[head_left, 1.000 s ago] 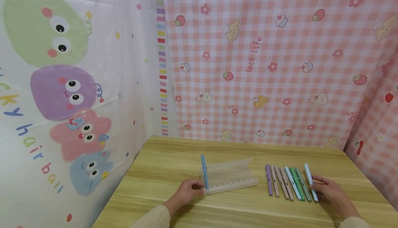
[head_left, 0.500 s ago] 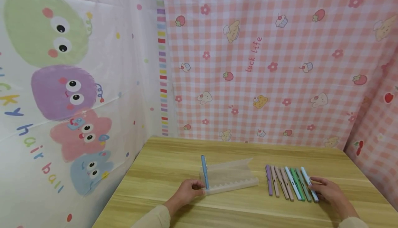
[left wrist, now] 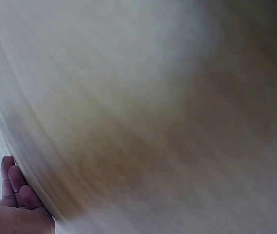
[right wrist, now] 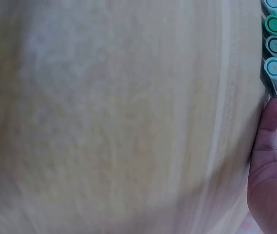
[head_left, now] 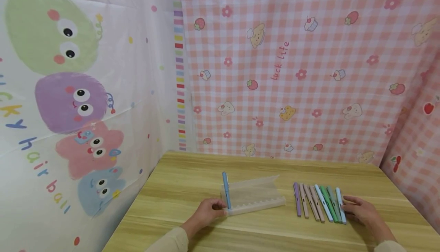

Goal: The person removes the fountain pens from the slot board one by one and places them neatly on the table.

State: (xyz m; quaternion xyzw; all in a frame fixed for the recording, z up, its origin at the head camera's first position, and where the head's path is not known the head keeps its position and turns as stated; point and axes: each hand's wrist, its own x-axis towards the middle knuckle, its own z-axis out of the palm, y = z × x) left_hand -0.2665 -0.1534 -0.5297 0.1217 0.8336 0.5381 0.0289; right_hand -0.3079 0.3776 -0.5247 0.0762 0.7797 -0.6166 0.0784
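A clear plastic pen rack (head_left: 254,196) with a notched front edge stands on the table. One blue pen (head_left: 225,191) leans upright in its leftmost notch. My left hand (head_left: 208,210) pinches the rack's left end between thumb and fingers, beside that pen. To the right lies a row of pens: a purple pen (head_left: 297,199), several brownish ones, a light blue pen (head_left: 324,203), a green pen (head_left: 329,204) and a grey-green pen. The outermost light blue pen (head_left: 340,205) lies against the grey-green one. My right hand (head_left: 362,212) touches its right side with extended fingers; the right wrist view shows fingertips at its end.
The wood-grain table (head_left: 192,168) meets a white cartoon-printed cloth (head_left: 137,72) on the left. A pink checked curtain (head_left: 292,91) hangs along its back edge and another cloth on the right.
The outermost light blue pen has shifted left and turned until it lies alongside the grey-green pen, with my right hand following at its side. My left hand and the rack have not moved.
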